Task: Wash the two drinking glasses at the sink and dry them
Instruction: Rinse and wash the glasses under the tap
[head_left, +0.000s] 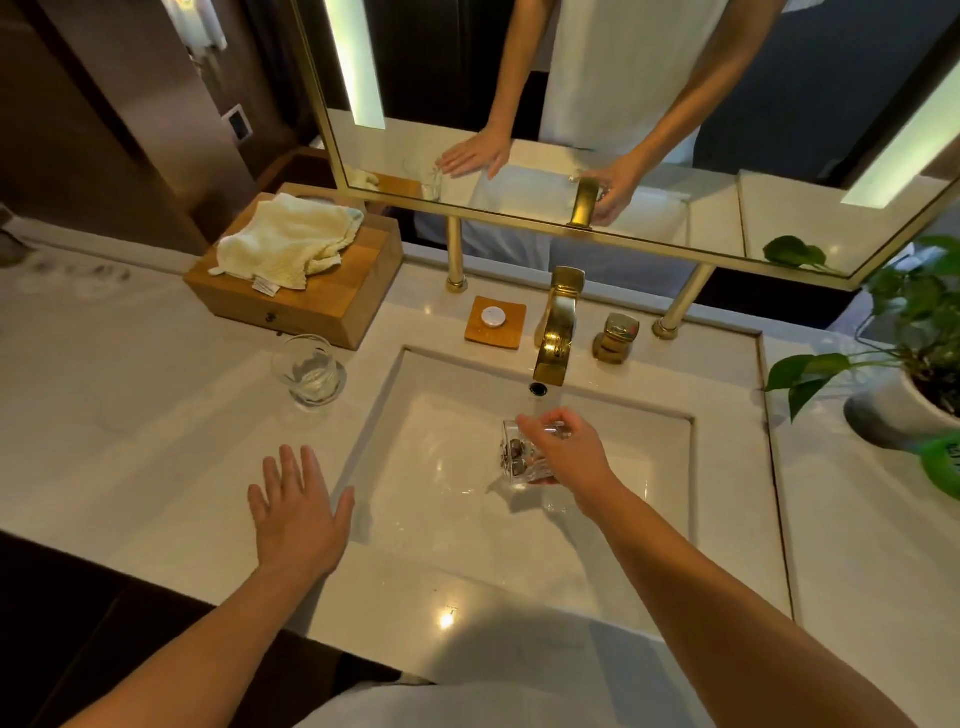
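No writing can be read anywhere. The cream waffle-weave cloth (288, 244) on the wooden box (332, 306) at the worktop's back left carries a small white sewn tag (265, 286), its print too small to make out. The green object (943, 462) at the right edge shows blurred dark marks.

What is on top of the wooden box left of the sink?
A crumpled cream cloth lies on the wooden box, covering most of its lid. What the cloth covers cannot be seen.
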